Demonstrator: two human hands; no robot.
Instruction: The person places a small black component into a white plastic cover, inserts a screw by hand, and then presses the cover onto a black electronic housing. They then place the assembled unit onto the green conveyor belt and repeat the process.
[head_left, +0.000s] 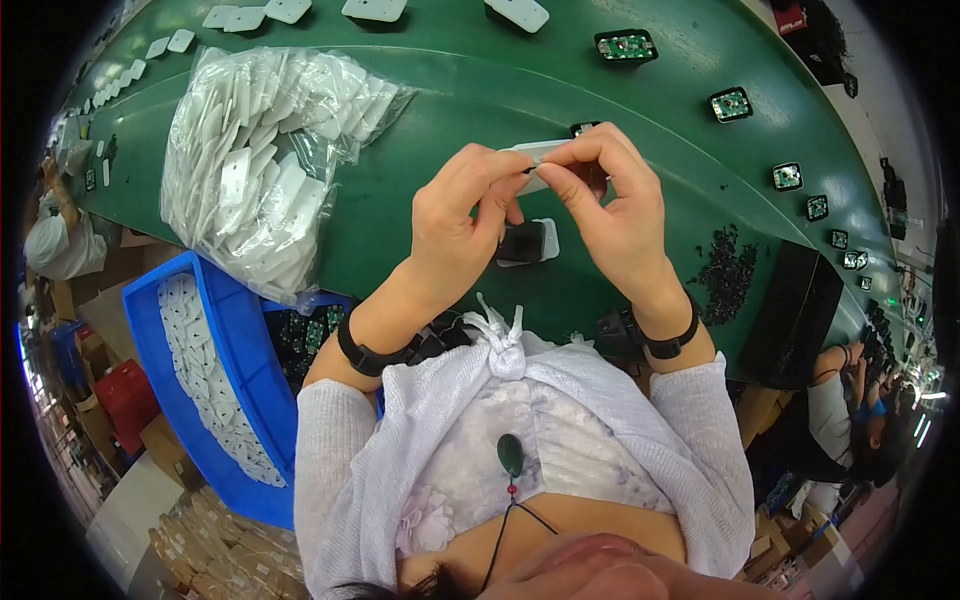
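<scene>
Both my hands meet above the green bench. Between the fingertips of my left hand (455,220) and my right hand (622,205) is a white plastic cover (537,148), tilted and partly hidden by the fingers. A tiny dark piece shows at the fingertips; its kind is too small to make out. Thumb and fingers of each hand are closed in a pinch. On the bench under my hands lies a dark rectangular part (522,243) over another white cover (550,240). Behind my right hand, a black-rimmed part (584,129) is mostly hidden.
At the left a clear bag (245,160) holds many white covers. A blue bin (262,350) with white pieces stands below it. Small black parts (728,272) lie heaped at right beside a black box (790,315). Circuit boards in black housings (626,46) line the far side.
</scene>
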